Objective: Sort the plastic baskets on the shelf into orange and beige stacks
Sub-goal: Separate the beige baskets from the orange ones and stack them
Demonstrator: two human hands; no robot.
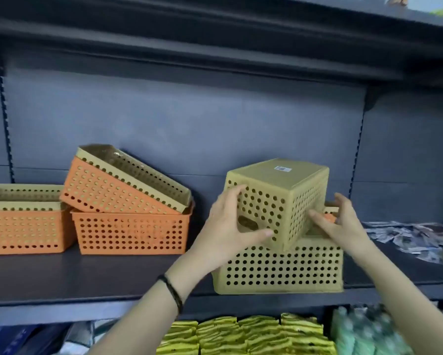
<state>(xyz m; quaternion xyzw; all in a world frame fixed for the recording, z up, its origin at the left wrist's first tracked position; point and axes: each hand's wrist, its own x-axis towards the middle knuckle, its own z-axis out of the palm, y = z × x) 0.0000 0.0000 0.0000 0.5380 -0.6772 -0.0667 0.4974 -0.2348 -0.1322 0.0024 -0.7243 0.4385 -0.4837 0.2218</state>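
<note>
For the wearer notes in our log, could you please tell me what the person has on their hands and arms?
Both forearms are bare, with no sleeves in view and no gloves. The left hand has a dark braided band around its wrist. The right hand and its wrist carry nothing. No rings or watch show.

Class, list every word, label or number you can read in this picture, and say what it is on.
None can be read.
Sticker on the upturned beige basket: print too small and blurred.
Packets on the shelf at right: print blurred.
</note>
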